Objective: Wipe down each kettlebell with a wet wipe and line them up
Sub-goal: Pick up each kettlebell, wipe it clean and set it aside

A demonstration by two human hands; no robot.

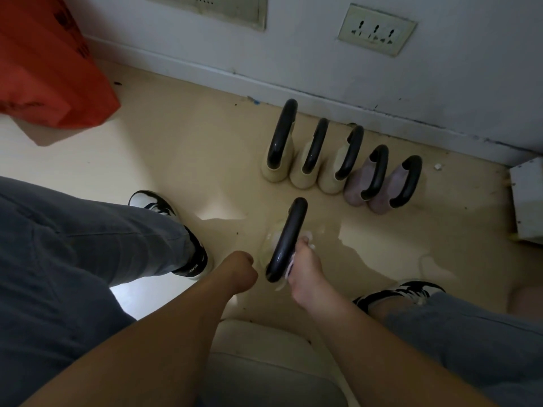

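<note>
— So, where is the kettlebell (286,239) sitting?
— It is standing on the wet floor (205,157), in front of the row of five kettlebells (349,154) by the wall (440,69).
— And the hands?
— The right hand (305,261) is gripping the wet wipe (291,264) with curled fingers, pressing it against the bell's side. The left hand (241,267) is curling into a fist beside it, holding nothing visible.

Four cream kettlebells (276,171); two purple kettlebells (357,189).
</note>
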